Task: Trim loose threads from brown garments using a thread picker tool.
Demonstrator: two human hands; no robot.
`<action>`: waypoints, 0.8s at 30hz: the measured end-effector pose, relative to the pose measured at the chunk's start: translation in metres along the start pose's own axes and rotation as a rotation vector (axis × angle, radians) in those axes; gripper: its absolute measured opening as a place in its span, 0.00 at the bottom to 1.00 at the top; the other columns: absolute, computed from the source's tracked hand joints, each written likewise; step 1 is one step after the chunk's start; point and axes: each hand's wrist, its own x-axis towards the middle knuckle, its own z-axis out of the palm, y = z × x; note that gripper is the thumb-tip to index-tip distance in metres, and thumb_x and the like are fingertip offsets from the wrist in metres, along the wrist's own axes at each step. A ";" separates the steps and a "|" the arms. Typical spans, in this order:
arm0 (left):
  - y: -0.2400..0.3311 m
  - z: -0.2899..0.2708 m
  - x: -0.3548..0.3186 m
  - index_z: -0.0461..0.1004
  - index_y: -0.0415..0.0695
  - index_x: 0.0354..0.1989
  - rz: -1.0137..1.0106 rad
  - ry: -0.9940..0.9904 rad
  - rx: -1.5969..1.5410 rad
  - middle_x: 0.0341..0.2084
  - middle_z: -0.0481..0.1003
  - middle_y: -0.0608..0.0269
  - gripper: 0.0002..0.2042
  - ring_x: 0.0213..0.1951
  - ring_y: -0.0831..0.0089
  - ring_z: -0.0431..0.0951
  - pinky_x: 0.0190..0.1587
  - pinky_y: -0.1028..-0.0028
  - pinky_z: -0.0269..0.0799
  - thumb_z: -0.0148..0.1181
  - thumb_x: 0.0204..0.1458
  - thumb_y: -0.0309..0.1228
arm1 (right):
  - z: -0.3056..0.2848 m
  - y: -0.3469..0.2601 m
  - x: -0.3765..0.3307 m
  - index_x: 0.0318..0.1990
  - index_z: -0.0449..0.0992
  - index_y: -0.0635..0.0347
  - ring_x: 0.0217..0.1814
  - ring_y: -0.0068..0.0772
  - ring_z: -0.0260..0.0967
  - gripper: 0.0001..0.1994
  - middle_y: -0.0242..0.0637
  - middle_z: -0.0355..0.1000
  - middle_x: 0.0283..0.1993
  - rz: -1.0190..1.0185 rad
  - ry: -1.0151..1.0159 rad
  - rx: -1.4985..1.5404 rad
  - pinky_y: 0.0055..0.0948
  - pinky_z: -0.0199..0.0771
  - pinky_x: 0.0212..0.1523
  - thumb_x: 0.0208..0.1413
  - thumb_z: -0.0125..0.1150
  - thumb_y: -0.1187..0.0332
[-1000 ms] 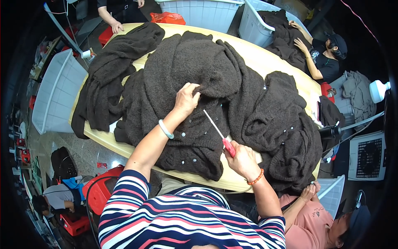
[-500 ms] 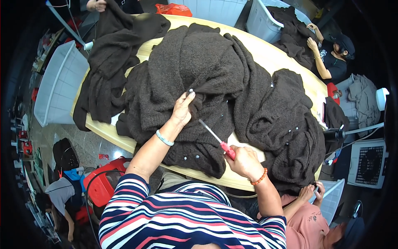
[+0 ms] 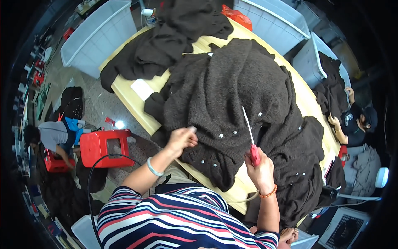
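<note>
My left hand (image 3: 183,140) is closed, its fingers curled and the thumb lying over them. It is by the near left edge of a heaped dark brown knit garment (image 3: 232,83); whatever it may pinch is hidden. In my right hand (image 3: 261,172) is a red-handled tool (image 3: 254,154) with a long thin metal shaft, like a screwdriver. Its shaft points away from me over the knit, and whether the tip touches it I cannot tell. Several small shiny buttons or beads (image 3: 221,135) dot the cloth between and beyond my hands.
The knitwear covers much of a pale wooden table (image 3: 124,93). Another dark garment (image 3: 153,54) lies at its far left. Plastic bins (image 3: 99,35) stand around it, and a red stool (image 3: 103,147) is on the left. A person (image 3: 357,124) handles dark cloth at the right.
My left hand has let go of the buttoned spot on the knit and moved nearer to me. My right hand has moved right with the tool, whose shaft now points more straight ahead. The view has turned.
</note>
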 end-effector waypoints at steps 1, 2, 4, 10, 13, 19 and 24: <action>0.004 -0.019 0.001 0.72 0.43 0.26 -0.006 0.141 -0.075 0.22 0.75 0.63 0.18 0.23 0.74 0.77 0.27 0.78 0.74 0.57 0.58 0.47 | 0.005 -0.012 0.011 0.40 0.73 0.57 0.37 0.51 0.74 0.13 0.45 0.75 0.32 -0.053 -0.005 0.003 0.40 0.73 0.37 0.49 0.66 0.65; 0.008 -0.034 0.003 0.71 0.43 0.27 -0.024 0.238 -0.150 0.21 0.73 0.64 0.20 0.22 0.75 0.76 0.25 0.77 0.74 0.60 0.55 0.50 | 0.011 -0.027 0.022 0.43 0.72 0.56 0.36 0.50 0.74 0.16 0.45 0.75 0.32 -0.115 -0.021 -0.044 0.40 0.73 0.38 0.48 0.68 0.64; 0.004 -0.053 0.010 0.70 0.45 0.36 -0.087 0.367 -0.276 0.26 0.73 0.63 0.22 0.24 0.72 0.76 0.26 0.75 0.74 0.64 0.51 0.52 | 0.026 -0.059 0.044 0.49 0.69 0.55 0.36 0.47 0.74 0.24 0.43 0.75 0.32 -0.262 -0.020 -0.098 0.39 0.71 0.39 0.45 0.70 0.60; 0.006 -0.053 0.028 0.69 0.48 0.45 0.076 0.357 -0.500 0.33 0.74 0.65 0.21 0.34 0.71 0.75 0.33 0.73 0.73 0.64 0.51 0.48 | 0.113 -0.094 0.122 0.46 0.67 0.59 0.36 0.41 0.74 0.28 0.40 0.76 0.30 -0.339 0.010 -0.295 0.39 0.65 0.39 0.38 0.72 0.59; 0.036 -0.058 0.041 0.69 0.46 0.51 0.340 0.277 -0.736 0.47 0.75 0.64 0.17 0.48 0.70 0.74 0.49 0.65 0.70 0.62 0.55 0.37 | 0.121 -0.084 0.142 0.40 0.68 0.59 0.34 0.46 0.75 0.16 0.46 0.76 0.28 -0.264 0.000 -0.267 0.45 0.68 0.37 0.43 0.63 0.65; 0.234 0.010 0.020 0.73 0.38 0.46 0.961 -0.032 -0.575 0.44 0.76 0.59 0.13 0.47 0.67 0.75 0.53 0.68 0.69 0.55 0.59 0.33 | 0.004 -0.050 0.119 0.53 0.70 0.66 0.50 0.44 0.74 0.23 0.51 0.74 0.45 -0.118 0.037 0.501 0.33 0.70 0.53 0.45 0.56 0.73; 0.207 0.144 -0.007 0.69 0.40 0.19 1.341 -0.339 0.573 0.16 0.67 0.69 0.11 0.22 0.82 0.65 0.26 0.76 0.63 0.64 0.49 0.27 | -0.038 0.018 0.042 0.46 0.72 0.68 0.42 0.31 0.71 0.17 0.40 0.73 0.38 0.076 0.296 0.566 0.27 0.69 0.48 0.44 0.55 0.77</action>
